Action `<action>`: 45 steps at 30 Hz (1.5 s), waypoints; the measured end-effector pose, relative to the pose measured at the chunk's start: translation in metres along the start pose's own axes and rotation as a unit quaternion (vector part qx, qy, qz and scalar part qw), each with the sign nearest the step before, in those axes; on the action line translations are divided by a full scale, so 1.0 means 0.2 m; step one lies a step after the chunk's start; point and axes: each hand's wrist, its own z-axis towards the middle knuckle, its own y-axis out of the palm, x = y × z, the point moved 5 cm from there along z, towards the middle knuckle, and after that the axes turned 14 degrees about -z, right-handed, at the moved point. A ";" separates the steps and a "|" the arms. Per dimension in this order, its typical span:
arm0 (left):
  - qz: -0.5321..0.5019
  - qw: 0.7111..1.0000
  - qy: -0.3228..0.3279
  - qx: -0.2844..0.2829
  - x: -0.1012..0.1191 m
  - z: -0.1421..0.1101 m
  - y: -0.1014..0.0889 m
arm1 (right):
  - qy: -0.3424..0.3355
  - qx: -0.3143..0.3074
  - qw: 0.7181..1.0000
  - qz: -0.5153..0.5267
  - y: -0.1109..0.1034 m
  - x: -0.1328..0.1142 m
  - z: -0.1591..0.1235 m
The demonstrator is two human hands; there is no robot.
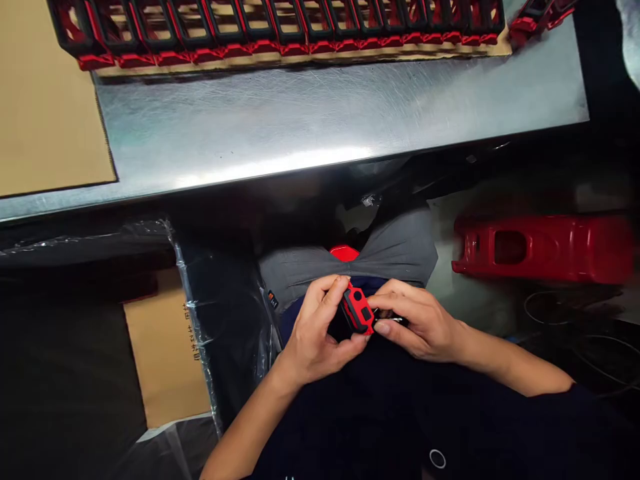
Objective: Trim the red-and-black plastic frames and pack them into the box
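Black characters are printed near one edge of a brown cardboard panel on the left, turned sideways and too small for me to read with certainty. Clear plastic film runs along that edge. By the trouser leg sits a dark tag with a touch of orange, its lettering too tiny to make out.

Between the two hands, above the person's lap, is a small red-and-black part, tilted, its red face dotted with dark openings. The left hand grips it from the left, thumb at its upper end and fingers curled below. The right hand pinches a slim dark piece against the part's right side; the fingers cover much of that piece, so I can't tell what it is.

Beyond the lap stretches a scratched metal bench. Along its far side a row of red-and-black frames stands closely packed on cardboard, with another bit of red and black just past its right end. A cardboard sheet covers the bench's left end. Off to the right are a glossy red stool and some thin cables.
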 end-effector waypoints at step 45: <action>-0.010 0.991 -0.129 -0.022 -0.05 -0.04 0.05 | 0.294 -0.072 0.740 0.601 0.21 0.23 -0.04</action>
